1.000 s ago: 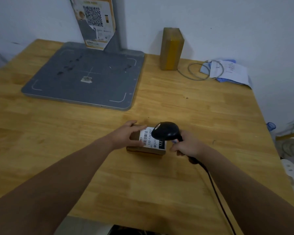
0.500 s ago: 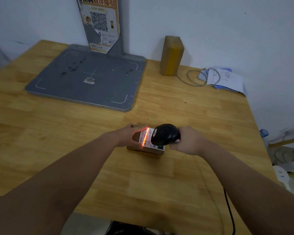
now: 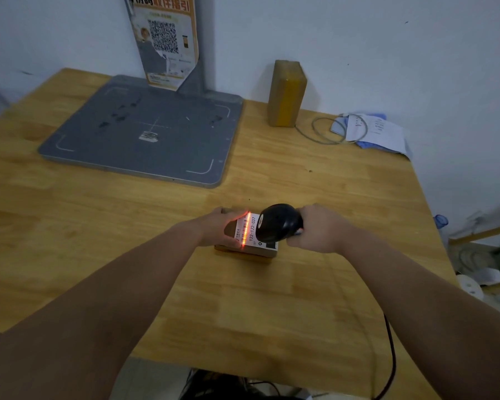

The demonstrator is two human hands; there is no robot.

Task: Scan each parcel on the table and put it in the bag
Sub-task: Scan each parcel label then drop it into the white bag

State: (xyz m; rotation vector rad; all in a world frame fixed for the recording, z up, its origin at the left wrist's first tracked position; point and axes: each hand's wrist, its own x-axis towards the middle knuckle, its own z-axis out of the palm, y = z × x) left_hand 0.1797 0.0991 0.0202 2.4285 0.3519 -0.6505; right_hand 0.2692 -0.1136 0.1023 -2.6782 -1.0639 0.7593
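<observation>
Two parcels show on the light wooden table [image 3: 315, 298]: one small brown cardboard parcel with a white label [image 3: 250, 236] lying flat at the centre of the frame, and one tall brown tape-wrapped parcel [image 3: 286, 93] standing upright against the white wall in the upper middle. There is one black handheld barcode scanner [image 3: 277, 223], and two bare hands.

The left hand [image 3: 218, 228] lies on the left end of the small parcel, fingers curled over its top and far edge, pressing it to the table. The right hand [image 3: 318, 229] is wrapped tight around the scanner's handle, with the scanner's head just above the right half of the label. One red scan line [image 3: 245, 230] runs across the barcode and spills onto the left fingertips.

The table's near edge crosses the lower middle of the frame and its right edge slants down the right side; bare wood lies open on all sides of the small parcel, widest at lower left. A black cable [image 3: 391, 362] hangs off the near edge at lower right.

At upper left one flat grey metal platform [image 3: 145, 145] takes up that corner of the table, with a grey post bearing an orange QR-code poster [image 3: 165, 39] behind it. At upper right lie a looped grey wire [image 3: 318, 131] and white papers over blue cloth [image 3: 378, 134].
</observation>
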